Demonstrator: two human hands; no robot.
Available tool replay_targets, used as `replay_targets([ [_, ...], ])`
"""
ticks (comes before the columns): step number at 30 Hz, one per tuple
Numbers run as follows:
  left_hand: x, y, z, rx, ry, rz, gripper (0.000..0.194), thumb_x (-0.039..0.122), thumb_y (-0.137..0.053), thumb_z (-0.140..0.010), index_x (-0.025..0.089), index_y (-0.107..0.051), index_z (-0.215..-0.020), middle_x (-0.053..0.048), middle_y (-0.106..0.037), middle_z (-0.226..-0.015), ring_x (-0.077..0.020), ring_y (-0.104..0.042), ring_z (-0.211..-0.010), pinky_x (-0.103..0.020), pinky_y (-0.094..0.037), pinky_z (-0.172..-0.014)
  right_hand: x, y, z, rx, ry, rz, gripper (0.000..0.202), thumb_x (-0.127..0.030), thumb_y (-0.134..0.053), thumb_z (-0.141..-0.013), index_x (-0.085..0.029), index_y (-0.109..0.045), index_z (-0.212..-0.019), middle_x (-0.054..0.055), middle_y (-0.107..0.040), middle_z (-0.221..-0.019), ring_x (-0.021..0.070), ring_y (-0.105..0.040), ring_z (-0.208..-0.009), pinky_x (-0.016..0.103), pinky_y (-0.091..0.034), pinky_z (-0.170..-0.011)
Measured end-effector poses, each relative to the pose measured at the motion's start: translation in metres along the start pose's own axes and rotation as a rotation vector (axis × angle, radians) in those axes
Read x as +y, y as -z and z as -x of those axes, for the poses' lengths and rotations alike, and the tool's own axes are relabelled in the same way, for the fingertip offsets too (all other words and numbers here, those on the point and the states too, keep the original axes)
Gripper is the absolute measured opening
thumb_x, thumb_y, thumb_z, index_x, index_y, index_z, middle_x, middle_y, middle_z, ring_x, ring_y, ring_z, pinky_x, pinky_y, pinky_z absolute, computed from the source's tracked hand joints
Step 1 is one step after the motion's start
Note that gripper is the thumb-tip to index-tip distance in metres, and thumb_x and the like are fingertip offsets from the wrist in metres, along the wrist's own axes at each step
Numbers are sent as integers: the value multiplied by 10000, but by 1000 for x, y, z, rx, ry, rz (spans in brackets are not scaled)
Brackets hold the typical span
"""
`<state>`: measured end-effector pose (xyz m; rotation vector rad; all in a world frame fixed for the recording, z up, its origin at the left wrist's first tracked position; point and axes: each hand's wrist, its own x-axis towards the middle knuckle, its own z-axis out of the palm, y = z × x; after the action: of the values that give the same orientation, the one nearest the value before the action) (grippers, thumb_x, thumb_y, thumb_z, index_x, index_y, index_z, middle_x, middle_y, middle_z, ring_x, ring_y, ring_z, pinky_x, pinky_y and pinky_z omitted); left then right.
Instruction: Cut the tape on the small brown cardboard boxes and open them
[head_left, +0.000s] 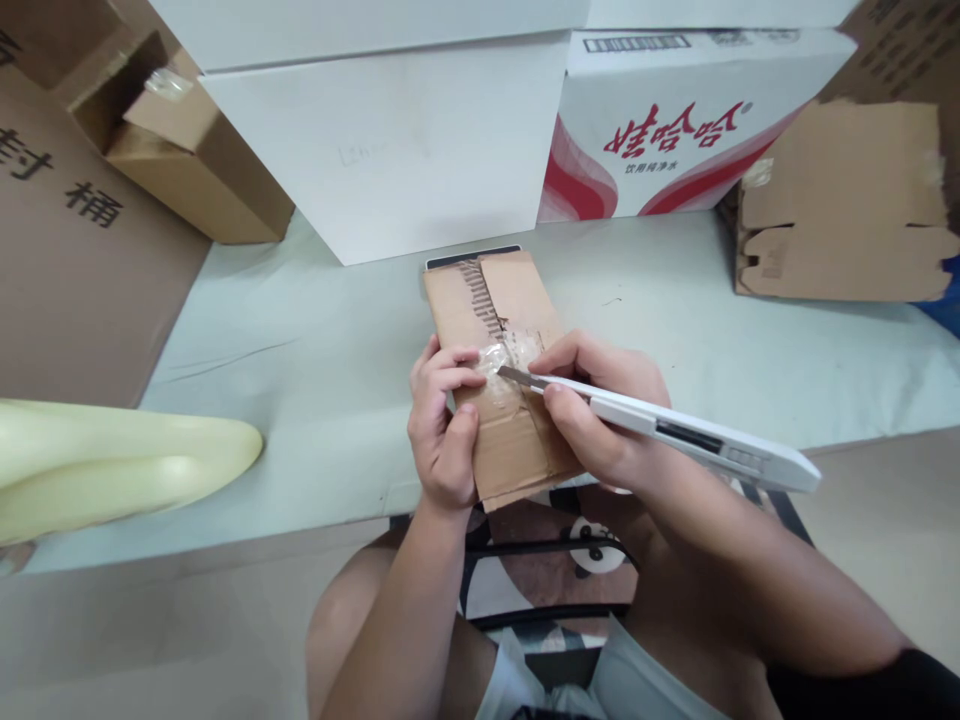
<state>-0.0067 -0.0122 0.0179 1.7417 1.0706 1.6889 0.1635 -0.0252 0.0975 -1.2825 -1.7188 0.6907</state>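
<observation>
A small, flat cardboard box (517, 440) lies at the near edge of the table, with clear tape (495, 358) across its torn middle seam. My left hand (446, 430) grips the box's left side, fingers on top near the tape. My right hand (604, 400) is closed around a white utility knife (675, 425). The knife's blade tip points left and is at the tape; whether it has pierced it cannot be seen. A dark, flat object with a pale rim (472, 258) shows just behind the box.
White cartons (397, 150) and a red-and-white carton (660, 150) stand along the back of the pale table (337, 400). Brown cardboard boxes are at the left (232, 185) and right (840, 210). A yellow, smooth object (127, 465) juts in from the left.
</observation>
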Motion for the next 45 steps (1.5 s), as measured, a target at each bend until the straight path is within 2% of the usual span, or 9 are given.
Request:
replay_targets([
  [17, 1, 0, 0, 4, 5, -6, 160, 349, -535, -983, 280, -677, -1004, -30, -730, -1175, -265, -666, -1181, -558, -375, -1279, -2, 1, 0, -25, -37, -9, 50, -265, -576, -852, -240, -609, -882, -21, -680, -671, 139, -582, -569, 292, -430, -586],
  [45, 1, 0, 0, 0, 0, -7, 164, 326, -523, -976, 280, -677, -1012, -29, -727, -1182, -260, -661, -1184, -555, -378, -1277, -3, 0, 0, -5, -22, 10, 56, -264, -572, -852, -237, -616, -875, -27, -668, -648, 122, -533, -528, 280, -422, -569],
])
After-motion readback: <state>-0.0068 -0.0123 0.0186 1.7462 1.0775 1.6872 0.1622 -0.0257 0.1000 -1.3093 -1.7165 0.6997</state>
